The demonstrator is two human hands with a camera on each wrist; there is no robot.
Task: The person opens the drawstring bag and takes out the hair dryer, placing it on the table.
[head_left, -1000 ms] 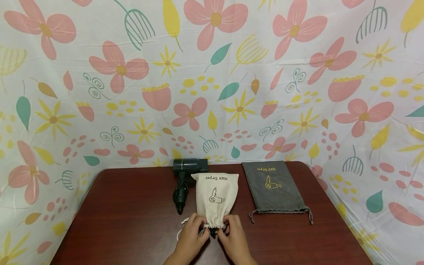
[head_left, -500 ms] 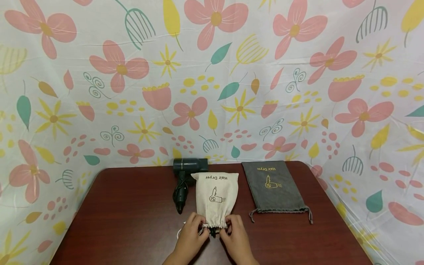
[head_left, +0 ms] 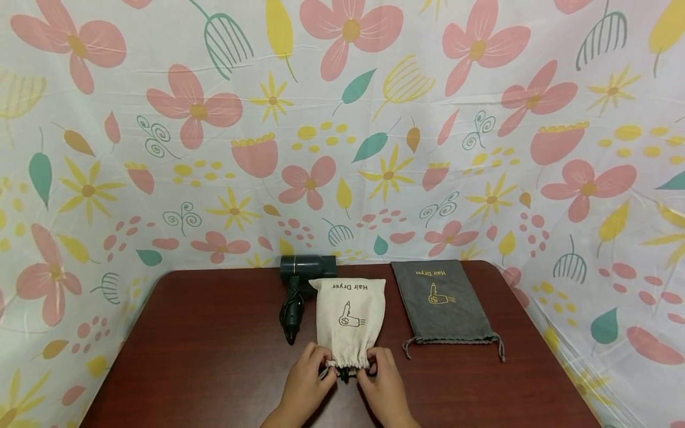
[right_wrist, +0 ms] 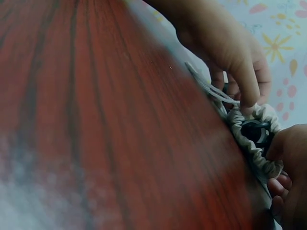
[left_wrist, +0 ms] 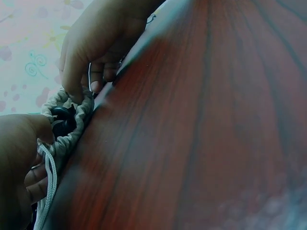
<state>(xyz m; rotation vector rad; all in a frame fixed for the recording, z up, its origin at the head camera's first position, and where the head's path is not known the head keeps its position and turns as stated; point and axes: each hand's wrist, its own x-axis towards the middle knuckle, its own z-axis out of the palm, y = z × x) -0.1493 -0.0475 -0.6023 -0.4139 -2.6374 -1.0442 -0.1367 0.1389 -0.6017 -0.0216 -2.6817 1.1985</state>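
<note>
A beige drawstring bag (head_left: 350, 315) lies mouth toward me, its "Hair Dryer" lettering upside down. My left hand (head_left: 306, 377) pinches the left side of the gathered mouth, and my right hand (head_left: 382, 380) pinches the right side. Between them the opening is spread into a small ring, as the left wrist view shows at the ruffled rim (left_wrist: 72, 136). Just inside sits a black object (right_wrist: 254, 132) with a loop-like end; the rest of it is hidden in the cloth. Pale drawstring cords (left_wrist: 50, 177) hang by my left hand.
Behind and left of the bag, a dark hair dryer (head_left: 307, 267) lies with its cord bundled at the handle. A grey drawstring bag (head_left: 449, 315) lies flat to the right on the reddish-brown table (head_left: 203, 345). Flower-patterned cloth (head_left: 342, 119) rises behind the table.
Both hands have drawn slightly apart, and the beige bag's mouth is stretched a little wider. The white cord seen left of my left hand has gone from the head view.
</note>
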